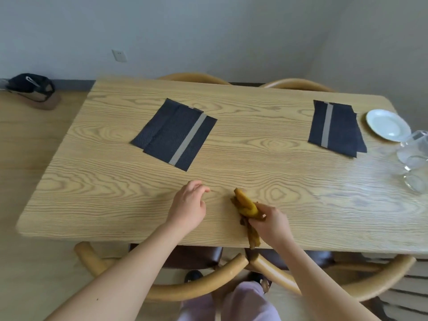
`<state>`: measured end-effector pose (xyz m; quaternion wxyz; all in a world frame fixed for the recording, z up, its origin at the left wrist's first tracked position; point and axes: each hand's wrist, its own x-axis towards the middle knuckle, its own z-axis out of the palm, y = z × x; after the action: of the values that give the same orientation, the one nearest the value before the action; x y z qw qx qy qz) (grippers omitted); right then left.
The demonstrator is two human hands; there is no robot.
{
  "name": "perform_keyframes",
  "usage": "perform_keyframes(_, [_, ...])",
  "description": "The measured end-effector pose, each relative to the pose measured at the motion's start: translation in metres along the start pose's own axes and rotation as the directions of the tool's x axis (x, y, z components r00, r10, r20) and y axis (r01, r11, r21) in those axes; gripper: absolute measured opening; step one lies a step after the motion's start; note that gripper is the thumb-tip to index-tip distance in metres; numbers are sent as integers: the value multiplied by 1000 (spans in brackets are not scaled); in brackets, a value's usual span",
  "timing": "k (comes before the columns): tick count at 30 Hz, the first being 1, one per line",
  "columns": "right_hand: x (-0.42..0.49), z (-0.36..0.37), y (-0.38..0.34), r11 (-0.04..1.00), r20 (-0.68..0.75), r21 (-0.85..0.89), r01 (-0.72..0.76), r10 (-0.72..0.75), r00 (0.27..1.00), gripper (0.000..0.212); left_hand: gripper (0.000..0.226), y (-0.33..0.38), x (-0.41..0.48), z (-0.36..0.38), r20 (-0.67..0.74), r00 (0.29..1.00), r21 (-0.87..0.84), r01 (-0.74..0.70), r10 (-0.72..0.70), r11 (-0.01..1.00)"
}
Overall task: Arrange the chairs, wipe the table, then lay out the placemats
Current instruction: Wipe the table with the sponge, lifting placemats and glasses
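Note:
A light wooden table (115, 181) fills the view. My right hand (268, 222) grips a crumpled yellow-brown cloth (246, 206) near the front edge; part of the cloth hangs over the edge. My left hand (188, 206) hovers just left of it, fingers loosely curled, holding nothing. Two dark blue placemats with a grey stripe lie overlapped at the far left (176, 133), and another overlapped pair lies at the far right (335, 127). Two wooden chairs with curved backs are tucked in at the near side (196, 288) (370, 286). Two more chair backs show beyond the far edge (194, 77) (298, 84).
A white plate (388, 125) and several clear glass vessels (414, 158) sit at the table's right end. A black bag (31, 85) lies on the floor by the wall at the left. A wall socket (119, 55) is behind the table.

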<state>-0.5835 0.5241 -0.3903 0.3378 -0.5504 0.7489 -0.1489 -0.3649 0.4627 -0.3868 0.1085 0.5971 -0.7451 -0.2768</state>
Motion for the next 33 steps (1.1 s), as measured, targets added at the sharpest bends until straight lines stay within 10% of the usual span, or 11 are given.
perform_keyframes(4, [-1, -25, -2, 924, 120, 353, -146, 110, 987, 19, 38, 19, 13, 1, 46, 999, -37, -12, 14, 999])
perform_keyframes(13, [-24, -71, -4, 265, 398, 866, -424, 150, 905, 26, 62, 93, 36, -4, 519, 854, -613, 348, 29, 709])
perform_keyframes(17, [-35, -93, 4, 336, 418, 834, -437, 130, 899, 58, 22, 124, 43, 4, 514, 855, -587, 295, 66, 753])
perform_keyframes(21, [-37, -101, 16, 584, 199, 731, -353, 313, 929, 41, 14, 141, 46, 9, 422, 906, -576, 247, 25, 779])
perform_keyframes(28, [-31, -143, 76, 244, 161, 889, -386, 624, 765, 36, 15, 204, 65, 40, 396, 918, -529, 201, 30, 824])
perform_keyframes(33, [-25, -178, 118, 472, 66, 753, -459, 639, 766, 41, 18, 262, 79, 74, 466, 884, -534, 245, 39, 809])
